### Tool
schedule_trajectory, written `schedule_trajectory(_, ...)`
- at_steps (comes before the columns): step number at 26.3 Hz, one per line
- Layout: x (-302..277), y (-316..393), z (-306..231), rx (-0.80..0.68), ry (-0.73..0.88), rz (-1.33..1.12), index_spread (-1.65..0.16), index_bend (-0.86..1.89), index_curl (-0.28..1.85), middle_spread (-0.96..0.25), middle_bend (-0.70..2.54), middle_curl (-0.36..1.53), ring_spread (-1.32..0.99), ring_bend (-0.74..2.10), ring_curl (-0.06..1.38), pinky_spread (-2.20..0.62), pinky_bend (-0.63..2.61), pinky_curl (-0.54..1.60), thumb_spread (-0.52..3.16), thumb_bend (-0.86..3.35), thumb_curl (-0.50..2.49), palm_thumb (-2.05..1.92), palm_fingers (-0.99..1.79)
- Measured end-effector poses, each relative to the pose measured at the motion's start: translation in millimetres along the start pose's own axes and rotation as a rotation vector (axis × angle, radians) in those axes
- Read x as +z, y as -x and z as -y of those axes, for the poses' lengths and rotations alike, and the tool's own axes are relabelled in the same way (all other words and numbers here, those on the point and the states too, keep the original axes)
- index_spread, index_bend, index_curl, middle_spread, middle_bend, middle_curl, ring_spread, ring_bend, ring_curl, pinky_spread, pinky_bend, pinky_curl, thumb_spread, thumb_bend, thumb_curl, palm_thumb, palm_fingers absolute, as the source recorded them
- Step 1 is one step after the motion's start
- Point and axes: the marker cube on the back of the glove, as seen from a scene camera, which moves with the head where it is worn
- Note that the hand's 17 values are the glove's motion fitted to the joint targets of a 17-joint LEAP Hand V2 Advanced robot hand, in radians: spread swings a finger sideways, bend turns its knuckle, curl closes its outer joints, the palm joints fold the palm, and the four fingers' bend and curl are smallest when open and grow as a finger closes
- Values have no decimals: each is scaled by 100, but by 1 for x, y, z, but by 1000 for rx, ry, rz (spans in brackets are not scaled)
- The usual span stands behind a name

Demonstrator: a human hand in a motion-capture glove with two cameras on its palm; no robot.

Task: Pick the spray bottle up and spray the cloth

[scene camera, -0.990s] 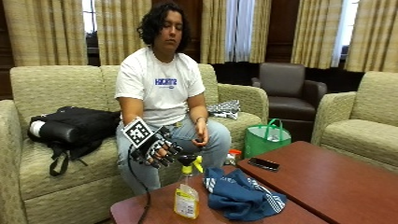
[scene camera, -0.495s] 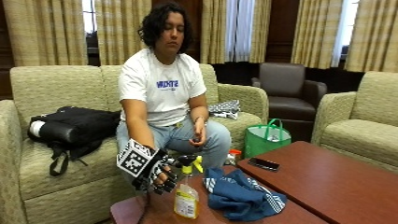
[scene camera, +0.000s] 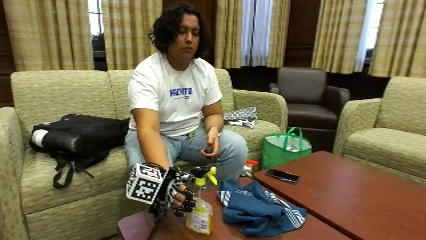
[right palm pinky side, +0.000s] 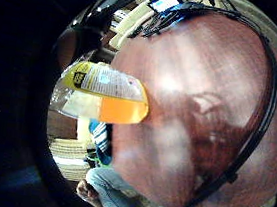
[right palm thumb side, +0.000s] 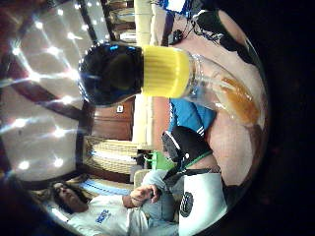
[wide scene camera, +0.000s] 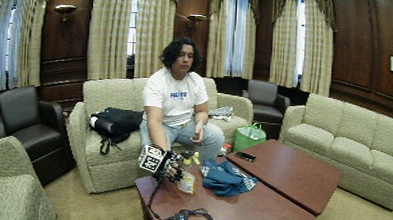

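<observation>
A clear spray bottle [scene camera: 200, 216] of orange liquid, with a yellow collar and black-and-yellow head, stands upright on the red-brown table [scene camera: 346, 197] near its sofa-side end. My gloved right hand [scene camera: 172, 192] hangs just to the sofa side of the bottle's neck, with its fingers loosely curled toward the neck and nothing in them. A crumpled blue cloth [scene camera: 258, 210] with white stripes lies on the table right beside the bottle. The thumb side palm view shows the bottle [right palm thumb side: 165, 71] close, with the cloth [right palm thumb side: 192, 115] behind. The bottle [right palm pinky side: 98, 99] also shows over the table [right palm pinky side: 192, 114].
A black phone [scene camera: 282, 175] lies on the table beyond the cloth. A green bag [scene camera: 286, 150] stands on the floor by the sofa. A black backpack [scene camera: 80, 137] rests on the sofa seat. The person's bare hand [scene camera: 210, 148] stays over the lap.
My gloved hand has come down from above the table to the level of the bottle's neck and closer to it. The bottle and cloth have not moved.
</observation>
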Motion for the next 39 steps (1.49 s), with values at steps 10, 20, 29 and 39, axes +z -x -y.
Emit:
schedule_trajectory(10, -9, 4, -2, -53, -108, 30, -36, 10, 21, -22, 28, 40, -21, 52, 36, -11, 37, 35, 98, 4, 40, 89, 106)
schedule_trajectory(20, -11, 4, -3, -35, -135, 109, -32, 31, 33, -24, 34, 48, -23, 57, 45, -21, 51, 45, 66, 4, 52, 104, 132)
schedule_trajectory(29, -9, -2, 0, -26, -95, 136, -29, 35, 41, -24, 46, 56, -23, 71, 53, -22, 66, 53, 60, -4, 58, 100, 122)
schedule_trajectory(39, -8, -4, -6, -51, -74, 118, -32, 13, 37, -24, 38, 55, -23, 68, 52, -25, 58, 50, 72, -4, 57, 90, 108)
